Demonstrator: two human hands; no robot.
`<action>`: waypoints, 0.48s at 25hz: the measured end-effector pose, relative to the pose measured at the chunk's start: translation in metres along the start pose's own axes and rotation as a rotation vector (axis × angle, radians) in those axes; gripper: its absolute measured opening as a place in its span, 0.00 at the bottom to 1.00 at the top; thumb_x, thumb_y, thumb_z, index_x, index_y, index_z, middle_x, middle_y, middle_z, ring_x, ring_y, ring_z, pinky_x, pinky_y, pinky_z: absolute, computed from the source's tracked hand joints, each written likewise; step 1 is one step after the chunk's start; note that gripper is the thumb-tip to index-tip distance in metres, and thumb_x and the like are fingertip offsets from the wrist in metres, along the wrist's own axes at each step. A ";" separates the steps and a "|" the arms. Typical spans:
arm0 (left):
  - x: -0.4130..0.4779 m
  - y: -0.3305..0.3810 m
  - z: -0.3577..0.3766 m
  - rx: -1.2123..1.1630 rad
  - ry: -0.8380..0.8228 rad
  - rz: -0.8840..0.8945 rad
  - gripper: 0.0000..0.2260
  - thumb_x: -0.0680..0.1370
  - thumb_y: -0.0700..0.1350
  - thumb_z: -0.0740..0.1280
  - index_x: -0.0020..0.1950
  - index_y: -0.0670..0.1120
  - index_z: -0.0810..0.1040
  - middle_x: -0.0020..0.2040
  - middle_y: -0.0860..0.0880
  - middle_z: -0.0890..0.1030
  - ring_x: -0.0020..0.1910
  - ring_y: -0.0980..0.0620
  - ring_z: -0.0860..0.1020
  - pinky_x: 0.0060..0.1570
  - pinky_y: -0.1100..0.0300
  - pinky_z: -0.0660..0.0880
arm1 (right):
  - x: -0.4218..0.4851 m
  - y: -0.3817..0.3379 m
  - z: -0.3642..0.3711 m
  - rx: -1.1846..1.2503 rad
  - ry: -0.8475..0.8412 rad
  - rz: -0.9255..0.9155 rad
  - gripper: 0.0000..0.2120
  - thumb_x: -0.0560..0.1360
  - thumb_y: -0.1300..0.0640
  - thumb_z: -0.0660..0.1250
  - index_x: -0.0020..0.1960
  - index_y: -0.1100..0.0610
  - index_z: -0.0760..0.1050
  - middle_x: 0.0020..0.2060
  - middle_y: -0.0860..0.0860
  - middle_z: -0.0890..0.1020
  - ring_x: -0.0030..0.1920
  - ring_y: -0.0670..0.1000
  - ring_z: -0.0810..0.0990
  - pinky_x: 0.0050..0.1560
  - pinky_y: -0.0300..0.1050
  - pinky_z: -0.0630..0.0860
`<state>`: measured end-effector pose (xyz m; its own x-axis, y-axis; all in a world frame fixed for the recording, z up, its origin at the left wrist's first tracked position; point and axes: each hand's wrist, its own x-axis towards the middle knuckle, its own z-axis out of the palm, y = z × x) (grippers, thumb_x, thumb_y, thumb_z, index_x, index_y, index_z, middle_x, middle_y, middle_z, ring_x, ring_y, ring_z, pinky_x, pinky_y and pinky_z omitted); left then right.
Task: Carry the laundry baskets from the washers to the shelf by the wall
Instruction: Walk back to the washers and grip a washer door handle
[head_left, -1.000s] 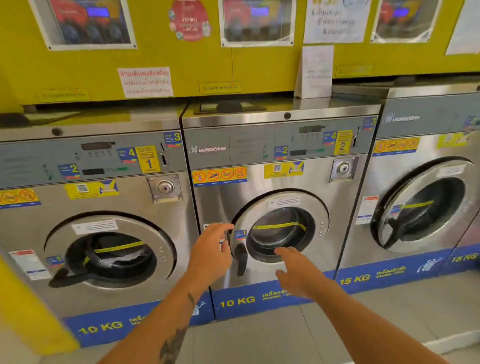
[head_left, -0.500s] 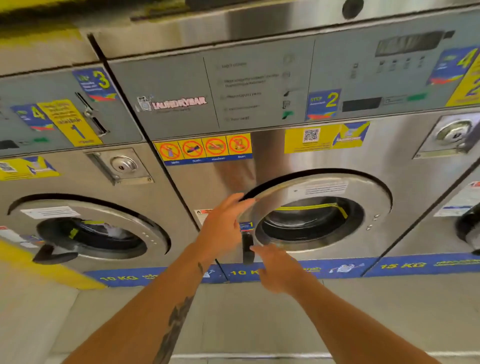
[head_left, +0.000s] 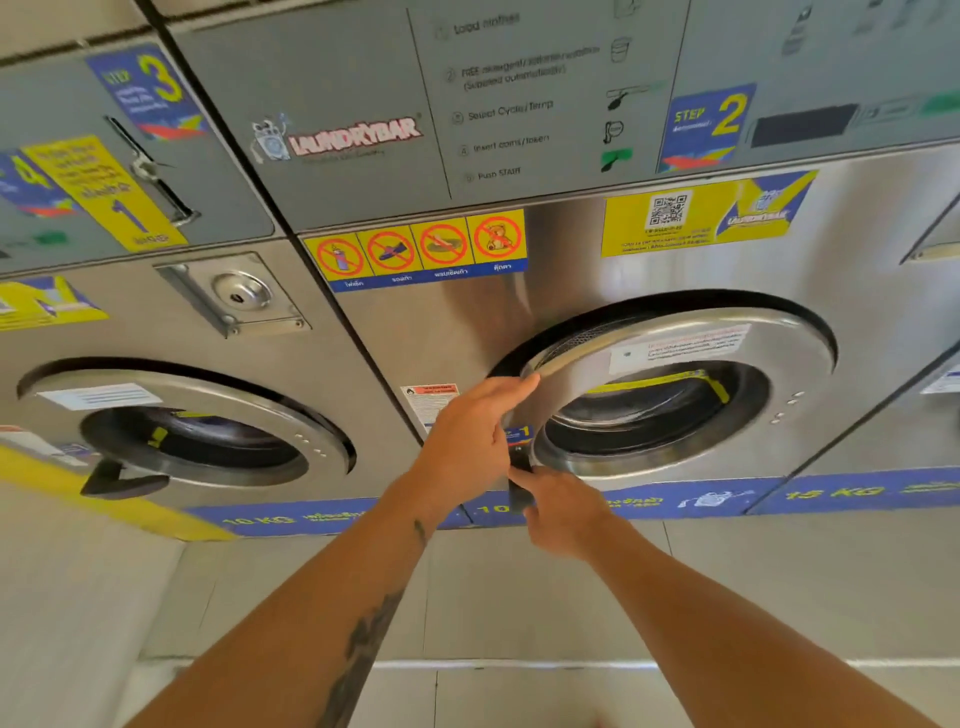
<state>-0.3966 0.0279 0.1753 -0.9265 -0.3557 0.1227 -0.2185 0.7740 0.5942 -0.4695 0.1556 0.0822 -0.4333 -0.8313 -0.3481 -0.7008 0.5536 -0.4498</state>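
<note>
Directly ahead of both hands stands the middle washer (head_left: 597, 291), its round steel door (head_left: 675, 395) slightly ajar along the edge nearest the hands, a dark gap and perforated drum showing behind the rim. Left hand (head_left: 470, 436) lies flat on the door's rim, fingers extended along the edge, not curled round anything that can be seen. Right hand (head_left: 558, 506), just below and beside the left, is closed on the black door handle (head_left: 521, 470), the thumb and forefinger pinching its lower part; the remaining fingers are hidden. The two hands are close together, nearly touching at the handle. To the left of the hands, a second washer (head_left: 171, 426) shows its door shut, handle hanging low. No laundry basket appears anywhere in view, nor the shelf by the wall; the tiled floor (head_left: 519, 597) under the forearms carries nothing. Assessment: the carrying has not visibly begun. Present activity concerns the washer door only. Outstanding, by judgement: finish with the door, locate the baskets, lift each and transport it to the shelf. No completed portion of the task can be confirmed.
</note>
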 end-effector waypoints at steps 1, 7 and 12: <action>-0.005 0.002 -0.002 0.010 -0.013 0.021 0.30 0.74 0.30 0.58 0.73 0.52 0.69 0.68 0.51 0.74 0.66 0.54 0.72 0.64 0.56 0.72 | -0.010 -0.003 0.003 0.011 0.010 0.018 0.32 0.75 0.56 0.60 0.75 0.39 0.56 0.68 0.50 0.72 0.65 0.57 0.72 0.60 0.53 0.73; -0.049 0.029 -0.002 0.087 -0.128 0.305 0.25 0.74 0.35 0.59 0.70 0.46 0.73 0.63 0.45 0.77 0.60 0.44 0.76 0.58 0.50 0.74 | -0.098 -0.009 0.039 0.081 0.126 0.161 0.26 0.76 0.55 0.60 0.71 0.40 0.66 0.67 0.49 0.73 0.65 0.58 0.73 0.62 0.52 0.72; -0.089 0.069 0.024 0.487 -0.103 0.771 0.30 0.70 0.35 0.66 0.72 0.47 0.69 0.77 0.45 0.61 0.73 0.43 0.63 0.68 0.44 0.66 | -0.201 0.015 0.069 0.235 0.305 0.308 0.21 0.74 0.60 0.60 0.60 0.41 0.78 0.57 0.45 0.80 0.55 0.56 0.79 0.55 0.48 0.75</action>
<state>-0.3371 0.1258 0.1860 -0.8868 0.3817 0.2607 0.3886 0.9210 -0.0268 -0.3532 0.3345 0.0890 -0.7710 -0.5844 -0.2530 -0.3828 0.7428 -0.5493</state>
